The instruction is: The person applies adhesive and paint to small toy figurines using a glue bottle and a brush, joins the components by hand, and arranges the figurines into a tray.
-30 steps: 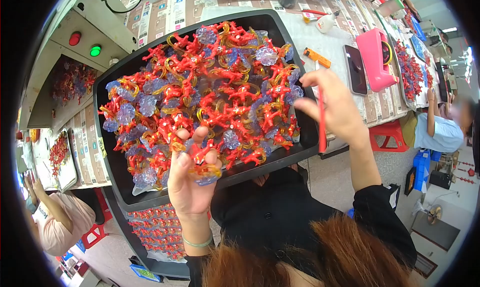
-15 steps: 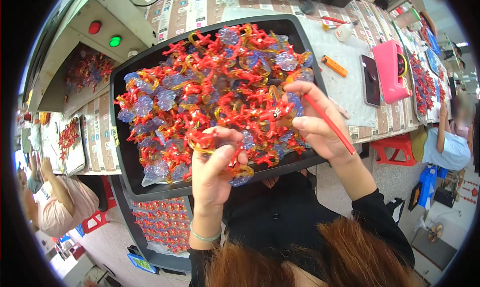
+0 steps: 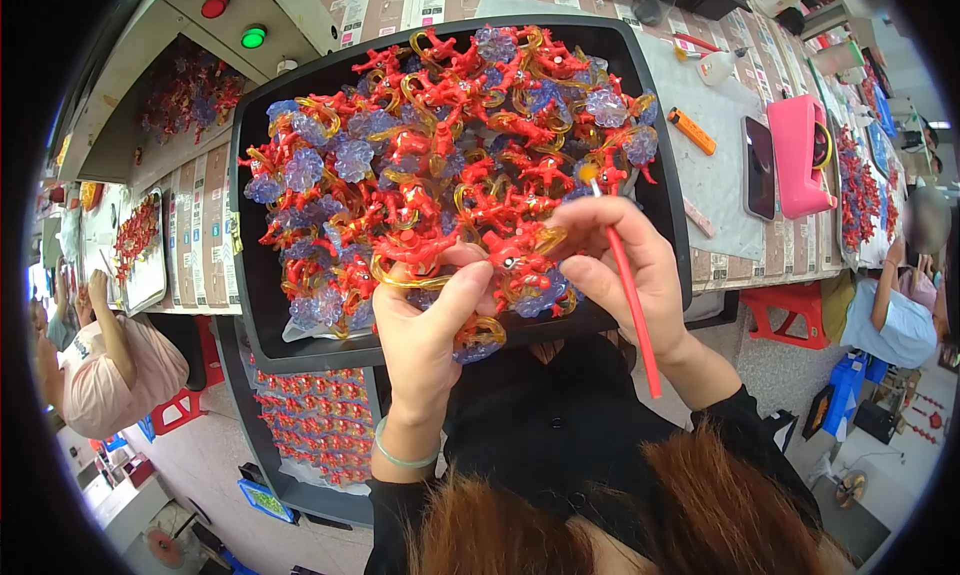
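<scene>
My left hand (image 3: 425, 320) pinches a red figurine (image 3: 425, 250) with a yellow loop and a blue clear flower base, above the front edge of a black tray (image 3: 240, 275). A red-handled brush (image 3: 630, 300) with a yellowish tip rests in my right hand (image 3: 625, 265), its handle slanting down past the palm. Between the two hands, near my right fingers, is another red figurine (image 3: 515, 260) with a face; which hand supports it is hard to tell. Many similar red, yellow and blue figurines (image 3: 410, 145) lie heaped in the tray.
Right of the tray lie an orange cutter (image 3: 692, 132), a phone (image 3: 759, 170) and a pink tape dispenser (image 3: 798, 160). A machine with red and green buttons (image 3: 253, 37) stands at the left. Below is a lower tray of figurines (image 3: 315, 425). Other people sit on both sides.
My right hand came in from the tray's right edge towards my left hand, and the brush handle swung round in it. The view shifted, so the tray appears further right.
</scene>
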{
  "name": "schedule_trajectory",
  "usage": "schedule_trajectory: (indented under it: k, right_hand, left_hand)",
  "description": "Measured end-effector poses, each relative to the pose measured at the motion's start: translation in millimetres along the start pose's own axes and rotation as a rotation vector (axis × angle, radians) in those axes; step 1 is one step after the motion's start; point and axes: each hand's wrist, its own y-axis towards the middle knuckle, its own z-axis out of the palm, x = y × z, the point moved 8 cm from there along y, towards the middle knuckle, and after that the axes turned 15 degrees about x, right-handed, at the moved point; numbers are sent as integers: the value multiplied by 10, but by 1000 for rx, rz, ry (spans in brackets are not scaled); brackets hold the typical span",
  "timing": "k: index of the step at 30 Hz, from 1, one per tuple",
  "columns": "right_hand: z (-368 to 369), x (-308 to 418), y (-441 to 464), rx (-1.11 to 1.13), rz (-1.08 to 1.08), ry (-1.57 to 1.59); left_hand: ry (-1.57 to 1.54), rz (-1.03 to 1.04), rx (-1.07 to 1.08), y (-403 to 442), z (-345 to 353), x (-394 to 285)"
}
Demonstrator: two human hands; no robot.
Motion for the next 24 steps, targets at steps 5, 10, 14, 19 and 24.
schedule_trajectory:
  k: [5,10,14,19,24]
  right_hand:
    - [-20,-65,8,-15,104,-39]
    - [1,-165,26,8,124,164]
    - [-51,-118,26,-91,102,228]
    - [67,346,35,-89,-308,-785]
    - [332,484,-6,-27,-469,-937]
  left_hand:
    - [17,-20,-15,-38,18,-30]
    - [9,-30,-19,-56,16,-51]
    - [53,34,-81,-31,-4,-65]
    - [108,-200,80,-40,194,121]
    - [-323,-138,112,-13,191,252]
